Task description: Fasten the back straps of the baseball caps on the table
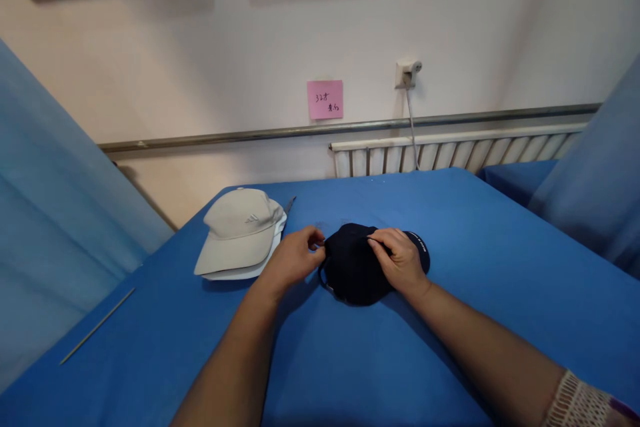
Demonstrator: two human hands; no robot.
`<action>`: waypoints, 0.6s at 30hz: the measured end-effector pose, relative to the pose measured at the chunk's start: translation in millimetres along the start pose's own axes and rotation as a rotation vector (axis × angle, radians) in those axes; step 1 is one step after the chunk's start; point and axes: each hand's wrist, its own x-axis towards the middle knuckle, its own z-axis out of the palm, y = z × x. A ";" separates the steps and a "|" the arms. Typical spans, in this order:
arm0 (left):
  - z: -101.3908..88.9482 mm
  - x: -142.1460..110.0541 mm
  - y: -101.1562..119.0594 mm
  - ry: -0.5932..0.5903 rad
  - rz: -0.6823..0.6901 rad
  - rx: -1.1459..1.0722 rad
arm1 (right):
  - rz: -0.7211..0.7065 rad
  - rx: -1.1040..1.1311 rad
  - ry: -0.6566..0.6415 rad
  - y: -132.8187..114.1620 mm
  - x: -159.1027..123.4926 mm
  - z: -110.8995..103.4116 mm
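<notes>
A dark baseball cap (357, 270) lies on the blue-covered table, its brim with white lettering pointing right and its back strap on the left. My left hand (296, 255) is at the cap's left edge, thumb and fingers closed in a pinch on the rear of the cap. On the right side of the crown, my right hand (397, 255) pinches the dark fabric between thumb and forefinger. Left of my left hand rests a light beige cap (237, 220), set over a white cap (240, 273).
A thin stick (97, 327) lies on the blue tablecloth (320, 373) at the left. Behind the table are a radiator (450, 152), a rail, a pink note (325, 100) and a plugged-in socket (406, 74). Blue curtains (55, 200) hang on both sides.
</notes>
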 end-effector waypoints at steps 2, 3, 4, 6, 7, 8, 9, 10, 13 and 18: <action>0.8 -2.5 0.4 -0.008 0.055 0.003 | 0.000 -0.005 0.003 0.1 -0.4 0.0; 0.8 -3.6 0.3 0.019 0.075 0.022 | 0.001 -0.008 0.003 0.1 -0.6 0.0; 0.4 -4.5 -0.1 0.044 0.074 0.054 | 0.002 -0.009 0.003 0.2 -0.7 0.0; -2.0 -5.9 -1.5 0.033 0.012 0.128 | 0.002 -0.009 0.004 0.6 -0.7 0.1; -3.6 -6.6 -2.2 -0.005 -0.029 0.150 | 0.003 -0.007 0.006 0.8 -0.8 0.1; -5.1 -7.4 -2.6 -0.050 -0.061 0.152 | 0.003 -0.004 0.005 1.0 -0.8 0.3; -6.2 -8.3 -2.3 -0.086 -0.075 0.130 | 0.005 -0.001 0.004 1.2 -0.9 0.4; -6.6 -9.2 -1.2 -0.099 -0.069 0.088 | 0.006 0.001 0.002 1.3 -1.0 0.6; -3.5 -12.8 6.5 -0.057 -0.016 -0.107 | 0.009 0.002 -0.004 1.2 -1.4 0.8; 5.9 -17.0 14.9 -0.130 -0.137 -0.169 | 0.009 0.001 -0.015 0.1 -1.6 -0.4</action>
